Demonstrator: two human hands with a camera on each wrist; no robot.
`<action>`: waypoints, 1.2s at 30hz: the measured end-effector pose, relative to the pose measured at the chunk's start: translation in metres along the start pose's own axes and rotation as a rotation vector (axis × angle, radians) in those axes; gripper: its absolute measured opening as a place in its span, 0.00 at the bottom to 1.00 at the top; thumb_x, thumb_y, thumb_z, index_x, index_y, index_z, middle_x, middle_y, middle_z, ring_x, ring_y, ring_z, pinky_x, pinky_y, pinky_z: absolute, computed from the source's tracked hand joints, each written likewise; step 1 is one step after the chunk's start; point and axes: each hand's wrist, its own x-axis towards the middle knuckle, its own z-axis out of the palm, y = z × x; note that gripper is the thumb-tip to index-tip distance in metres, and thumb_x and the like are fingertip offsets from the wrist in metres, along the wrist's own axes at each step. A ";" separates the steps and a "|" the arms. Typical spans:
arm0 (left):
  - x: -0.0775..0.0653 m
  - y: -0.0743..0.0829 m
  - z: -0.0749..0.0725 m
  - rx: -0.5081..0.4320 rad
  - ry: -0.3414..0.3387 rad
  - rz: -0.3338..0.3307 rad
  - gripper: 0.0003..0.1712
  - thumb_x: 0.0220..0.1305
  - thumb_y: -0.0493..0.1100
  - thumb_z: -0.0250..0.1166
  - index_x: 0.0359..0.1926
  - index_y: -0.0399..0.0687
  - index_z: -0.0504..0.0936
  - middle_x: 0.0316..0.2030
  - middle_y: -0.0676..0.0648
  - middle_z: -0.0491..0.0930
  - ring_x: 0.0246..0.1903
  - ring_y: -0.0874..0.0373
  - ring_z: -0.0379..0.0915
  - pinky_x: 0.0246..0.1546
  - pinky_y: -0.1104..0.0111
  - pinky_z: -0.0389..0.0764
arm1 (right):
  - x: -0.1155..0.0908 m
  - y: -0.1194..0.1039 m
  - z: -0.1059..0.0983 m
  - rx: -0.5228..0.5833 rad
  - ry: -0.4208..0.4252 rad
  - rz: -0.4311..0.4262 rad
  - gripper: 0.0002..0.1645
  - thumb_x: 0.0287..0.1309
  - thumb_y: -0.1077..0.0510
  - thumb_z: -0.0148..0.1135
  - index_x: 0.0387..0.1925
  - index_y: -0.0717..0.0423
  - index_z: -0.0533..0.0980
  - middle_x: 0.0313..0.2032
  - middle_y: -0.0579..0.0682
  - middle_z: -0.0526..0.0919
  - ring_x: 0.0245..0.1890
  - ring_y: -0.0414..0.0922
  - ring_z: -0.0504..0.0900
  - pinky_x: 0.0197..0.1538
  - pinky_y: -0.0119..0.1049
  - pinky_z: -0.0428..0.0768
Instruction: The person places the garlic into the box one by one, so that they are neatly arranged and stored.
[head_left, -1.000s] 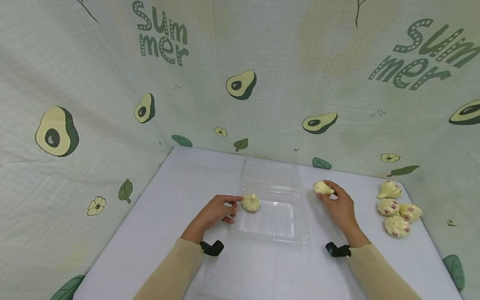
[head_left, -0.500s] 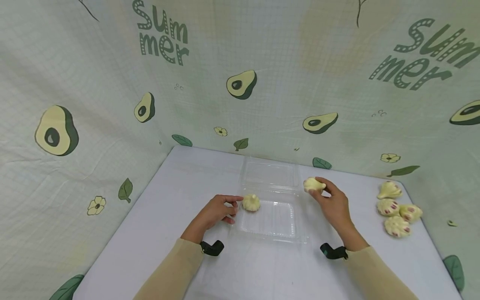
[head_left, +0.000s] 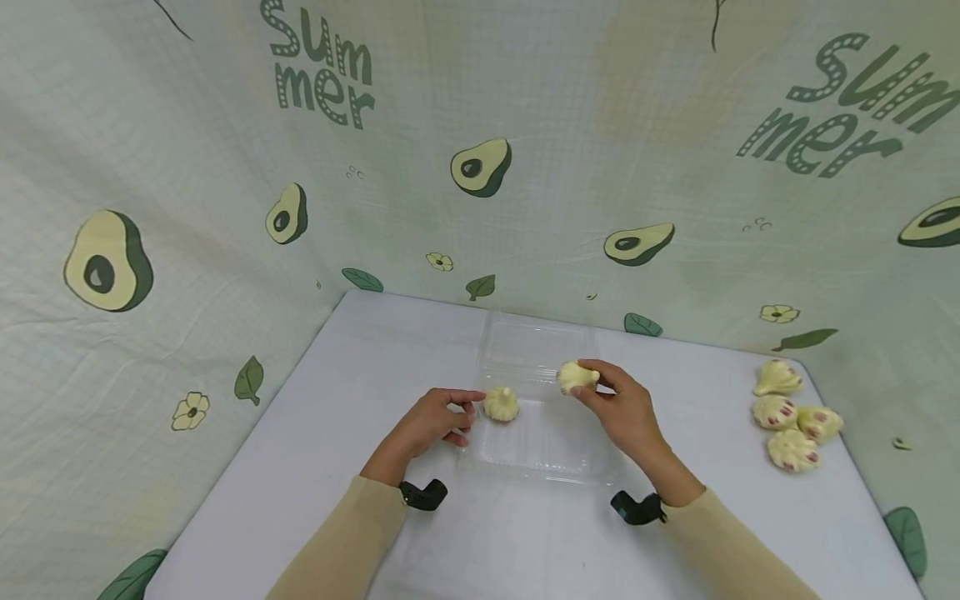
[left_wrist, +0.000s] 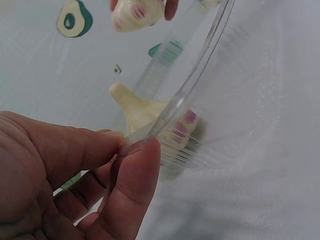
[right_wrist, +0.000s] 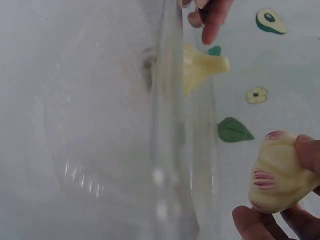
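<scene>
A clear plastic clamshell box [head_left: 540, 442] lies with its lid [head_left: 537, 343] folded back. One garlic bulb [head_left: 501, 405] sits in its left back corner, stem up. At the left rim my left hand [head_left: 435, 423] pinches the plastic edge between thumb and finger, as the left wrist view shows close up. My right hand [head_left: 626, 410] holds a second garlic bulb [head_left: 576, 377] by thumb and fingers over the back right part of the box. In the right wrist view this bulb [right_wrist: 277, 172] shows purple streaks, and its stem points toward the palm.
Several more garlic bulbs [head_left: 793, 450] lie grouped near the right edge of the white table [head_left: 360, 358]. A printed cloth [head_left: 555, 192] with avocados hangs behind and along both sides. Each wrist wears a black camera [head_left: 424, 496].
My right hand has carried its garlic bulb leftward, from right of the box to above it. My left hand stays at the box rim.
</scene>
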 end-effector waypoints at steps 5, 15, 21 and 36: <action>0.001 0.000 0.000 0.002 -0.001 0.001 0.25 0.70 0.28 0.65 0.64 0.50 0.86 0.44 0.46 0.76 0.30 0.56 0.77 0.29 0.68 0.88 | -0.001 -0.003 0.020 -0.002 -0.051 -0.024 0.26 0.65 0.60 0.73 0.64 0.56 0.80 0.65 0.61 0.80 0.64 0.60 0.81 0.59 0.50 0.86; 0.001 0.001 0.002 0.013 0.007 -0.007 0.25 0.70 0.28 0.66 0.64 0.50 0.86 0.44 0.45 0.76 0.30 0.56 0.77 0.30 0.67 0.88 | -0.001 0.002 0.048 -0.084 -0.109 0.004 0.25 0.63 0.61 0.75 0.61 0.57 0.81 0.57 0.61 0.85 0.59 0.58 0.82 0.55 0.51 0.87; 0.002 0.001 0.001 0.007 0.001 -0.007 0.25 0.69 0.28 0.66 0.64 0.49 0.86 0.44 0.45 0.76 0.30 0.56 0.77 0.31 0.67 0.88 | 0.000 0.004 0.055 -0.135 -0.095 -0.029 0.25 0.60 0.63 0.75 0.59 0.59 0.81 0.58 0.63 0.84 0.58 0.60 0.82 0.54 0.54 0.84; 0.003 0.001 0.001 0.004 -0.006 -0.011 0.25 0.69 0.28 0.67 0.64 0.50 0.86 0.44 0.45 0.76 0.30 0.56 0.77 0.30 0.67 0.89 | -0.004 0.014 0.067 -0.204 -0.104 -0.088 0.24 0.59 0.62 0.77 0.57 0.59 0.81 0.59 0.60 0.82 0.56 0.57 0.83 0.55 0.54 0.83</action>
